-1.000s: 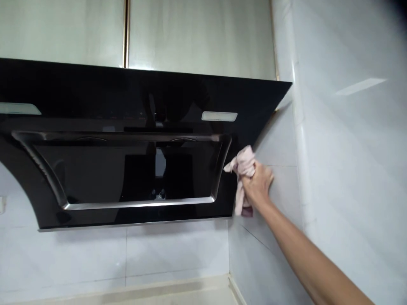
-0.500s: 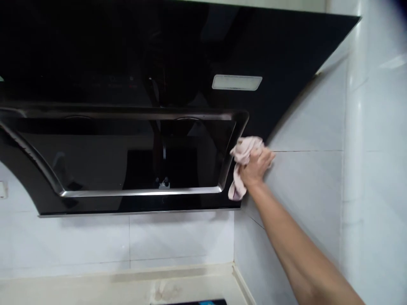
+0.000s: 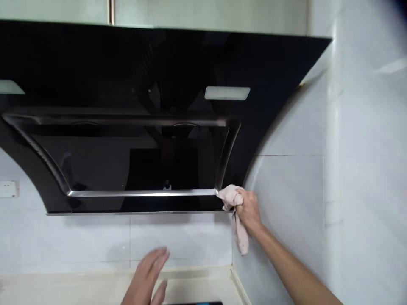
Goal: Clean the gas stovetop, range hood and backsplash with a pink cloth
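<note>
My right hand point(image 3: 250, 210) is closed round a pale pink cloth point(image 3: 231, 197). The cloth lies against the lower right corner of a black range hood point(image 3: 270, 80), and a loose tail of it hangs below my fingers. Low in the picture, my left hand point(image 3: 149, 273) is raised over the counter with nothing in it, its fingers stretched out and the thumb apart. A silver frame point(image 3: 143, 193) borders the hood's glossy dark panel point(image 3: 95, 163), which reflects the room.
Pale cabinets point(image 3: 210, 15) sit above the hood. A tiled wall point(image 3: 292, 186) and a white pipe point(image 3: 333, 127) stand on the right. A wall socket point(image 3: 9, 189) is at the left. Below runs a cream counter point(image 3: 63, 288), with a dark edge of something at the bottom.
My right hand has moved the cloth down along the hood's right side to its bottom corner. My left hand has come into view from below. The view has shifted, showing more cabinet.
</note>
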Demonstrator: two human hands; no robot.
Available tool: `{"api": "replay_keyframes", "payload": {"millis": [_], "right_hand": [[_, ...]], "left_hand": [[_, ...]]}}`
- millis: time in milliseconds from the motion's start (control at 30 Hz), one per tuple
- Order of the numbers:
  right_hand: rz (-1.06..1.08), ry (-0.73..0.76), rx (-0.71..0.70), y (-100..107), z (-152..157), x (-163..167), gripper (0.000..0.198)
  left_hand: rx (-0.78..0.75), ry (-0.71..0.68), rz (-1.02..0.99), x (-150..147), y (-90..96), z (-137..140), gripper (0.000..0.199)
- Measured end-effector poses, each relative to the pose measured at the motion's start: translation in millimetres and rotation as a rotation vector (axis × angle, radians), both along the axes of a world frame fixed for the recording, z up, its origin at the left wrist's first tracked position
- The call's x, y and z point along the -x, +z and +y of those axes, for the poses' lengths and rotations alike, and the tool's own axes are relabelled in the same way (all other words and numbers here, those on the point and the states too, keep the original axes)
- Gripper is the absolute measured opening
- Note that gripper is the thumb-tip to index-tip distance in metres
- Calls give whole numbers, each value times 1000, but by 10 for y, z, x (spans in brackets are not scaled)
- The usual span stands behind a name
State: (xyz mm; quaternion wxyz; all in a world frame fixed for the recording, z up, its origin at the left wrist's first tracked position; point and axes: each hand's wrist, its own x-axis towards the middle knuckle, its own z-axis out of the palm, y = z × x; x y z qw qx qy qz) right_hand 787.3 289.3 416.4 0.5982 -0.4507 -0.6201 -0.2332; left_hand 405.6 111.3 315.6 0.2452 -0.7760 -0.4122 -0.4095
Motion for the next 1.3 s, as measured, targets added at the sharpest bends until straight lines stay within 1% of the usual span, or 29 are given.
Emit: {"api": "replay_keyframes", "payload": {"millis": [33,100,167,200,233,267,300,333,367,400,467,533,567,633,700,767,833,867,900,933,967,1000,1067,1100,1133,1167,1200,1233,1300], "right_hand": [[93,-8,-63,206,-134,-23,51],[259,-37,-186,663,-403,-30,50],[322,-70,-276,1129,-644,20,51],[313,-90,-306,1346,-744,68,49],[288,-113,-329,1542,-825,132,46],[256,-137,-350,1713,-887,212,44],[232,-162,-371,1855,-928,306,42],[226,-183,-395,1966,-951,413,41],[240,-199,-420,2047,-956,530,41],[262,-207,-441,2100,-949,651,42],[288,-190,-464,2137,-920,888,45],[276,-115,-473,2116,-911,1087,48],[279,-51,-474,2096,-926,1166,49],[307,133,-457,2048,-1003,1292,48],[302,390,-378,1996,-1121,1409,43],[302,670,-236,1940,-1239,1544,36],[432,916,-84,1886,-1321,1675,31],[529,1018,-25,1862,-1344,1717,30],[614,1094,15,1841,-1356,1730,29],[666,1126,35,1822,-1360,1710,27],[679,1104,36,1802,-1359,1655,25],[658,1033,23,1781,-1357,1573,22],[596,837,22,1733,-1359,1370,18],[586,770,49,1709,-1368,1275,18],[612,756,96,1688,-1384,1199,18],[675,796,147,1675,-1406,1148,18],[756,879,181,1671,-1434,1122,16],[837,986,184,1681,-1466,1120,13],[954,1202,105,1740,-1530,1162,10]], "left_hand": [[-84,-95,-1,-77,339,114,68],[-227,-196,21,-271,1075,280,67],[-347,-252,6,-499,1766,342,62],[-385,-274,-5,-615,2057,341,60],[-397,-291,-11,-729,2302,324,57],[-396,-311,-9,-835,2499,298,56],[-365,-336,-4,-932,2649,270,56],[-302,-360,-20,-1015,2759,244,57],[-205,-389,-62,-1082,2834,226,58],[-75,-427,-135,-1131,2881,217,59],[213,-531,-350,-1170,2918,227,63],[442,-651,-562,-1137,2905,266,70],[515,-699,-640,-1103,2884,289,74],[589,-754,-723,-1027,2821,332,81],[614,-820,-719,-980,2736,362,87],[611,-950,-674,-981,2647,379,93],[632,-1073,-669,-1014,2575,387,95],[643,-1105,-692,-1028,2552,386,93],[655,-1110,-723,-1033,2539,381,88],[665,-1084,-750,-1024,2538,371,81],[668,-1030,-761,-1000,2549,355,72],[670,-960,-753,-961,2570,332,64],[702,-809,-699,-854,2626,270,52],[730,-747,-667,-798,2650,233,49],[766,-710,-631,-749,2662,194,50],[810,-700,-586,-713,2656,155,52],[858,-707,-532,-693,2627,120,54],[905,-719,-474,-691,2576,90,57],[989,-742,-376,-731,2417,53,58]]}}
